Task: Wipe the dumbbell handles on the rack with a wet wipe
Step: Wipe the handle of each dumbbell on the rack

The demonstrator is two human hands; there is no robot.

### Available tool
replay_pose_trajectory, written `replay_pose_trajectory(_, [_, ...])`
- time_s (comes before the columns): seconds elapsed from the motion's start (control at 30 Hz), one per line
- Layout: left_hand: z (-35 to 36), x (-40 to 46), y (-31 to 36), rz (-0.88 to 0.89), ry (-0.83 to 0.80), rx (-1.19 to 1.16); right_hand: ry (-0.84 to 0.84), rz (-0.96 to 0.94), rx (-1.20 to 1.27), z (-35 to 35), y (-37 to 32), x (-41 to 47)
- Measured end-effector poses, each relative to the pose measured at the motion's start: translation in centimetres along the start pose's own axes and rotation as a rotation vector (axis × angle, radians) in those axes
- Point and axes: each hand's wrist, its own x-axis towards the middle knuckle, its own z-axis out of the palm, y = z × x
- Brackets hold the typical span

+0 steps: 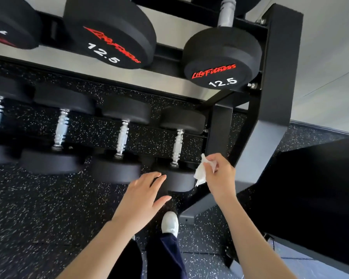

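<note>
So the rack (278,63) is the big black frame in front of me, two shelves, and everything here hangs off it. Top shelf has the fat 12.5 dumbbells (222,57), bottom shelf has a row of smaller ones with shiny ribbed handles. The one I'm at is the dumbbell (176,178) at the rack's right end, low down by the upright post. My left hand (143,198) is spread flat, fingers apart and loose, resting on or just over its front weight; can't really tell if it's touching. My right hand (220,174) has the wet wipe (200,173) pinched between its fingers, just right of that dumbbell's handle (177,147), not on it. Honestly no way to tell which handles are done. Looks like I've got plenty left.
</note>
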Motion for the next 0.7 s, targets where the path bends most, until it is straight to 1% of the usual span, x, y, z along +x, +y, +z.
replay_pose_trajectory(0.13, [3.6,1.3,-0.3,-0.024,-0.024,0.029,0.025,0.017,0.01,2.5,2.7,1.3])
replay_pose_trajectory(0.4, [10.2,5.3,-0.8,-0.139,-0.032,0.056,0.069,-0.031,0.03,7.9,6.3,7.1])
replay_pose_trajectory(0.5, [11.8,6.2,-1.3,-0.168,0.004,0.042,0.096,-0.006,0.08,10.2,6.5,9.5])
replay_pose_trajectory(0.63, [13.0,6.9,-2.3,-0.151,0.09,-0.008,0.145,0.046,0.149,13.6,5.7,12.5])
replay_pose_trajectory(0.7, [13.4,7.1,-2.6,-0.139,0.113,-0.045,0.199,0.096,0.211,15.2,5.1,13.6])
